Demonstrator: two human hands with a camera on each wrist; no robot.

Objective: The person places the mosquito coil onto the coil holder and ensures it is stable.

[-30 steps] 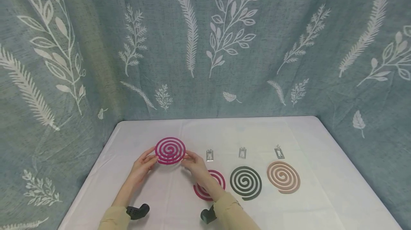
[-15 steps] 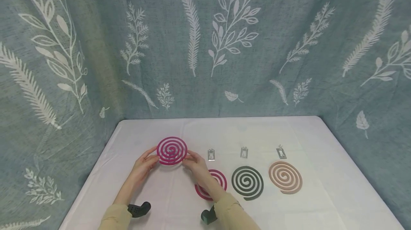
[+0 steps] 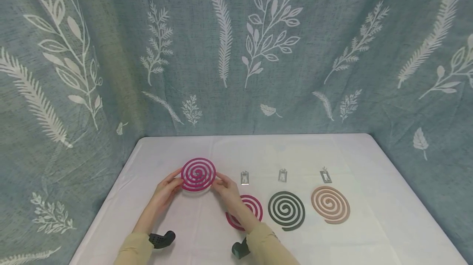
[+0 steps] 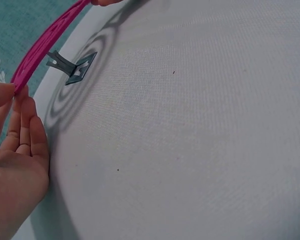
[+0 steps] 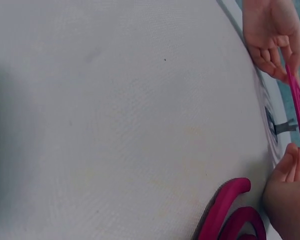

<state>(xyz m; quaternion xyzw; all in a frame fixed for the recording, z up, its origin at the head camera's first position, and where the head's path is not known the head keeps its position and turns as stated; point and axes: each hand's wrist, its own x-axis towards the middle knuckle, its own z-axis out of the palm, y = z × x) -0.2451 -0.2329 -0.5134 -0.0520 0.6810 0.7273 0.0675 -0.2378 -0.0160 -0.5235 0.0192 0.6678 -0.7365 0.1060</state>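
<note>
A magenta mosquito coil is held just above the table, tilted in the left wrist view. My left hand pinches its left edge between thumb and fingers, and my right hand pinches the right edge. Below the coil stands a small metal coil stand with an upright prong, close under the coil's face; in the head view the coil mostly covers it. The coil's ringed shadow falls around the stand. A second magenta coil lies flat, partly hidden beneath my right forearm.
Right of it lie a dark green coil and a tan coil. Behind them stand a left metal stand, a middle stand and a right stand. A patterned curtain borders the white table.
The view has shifted slightly. Both hands keep their hold on the magenta coil, which stays almost in place over the stand.
</note>
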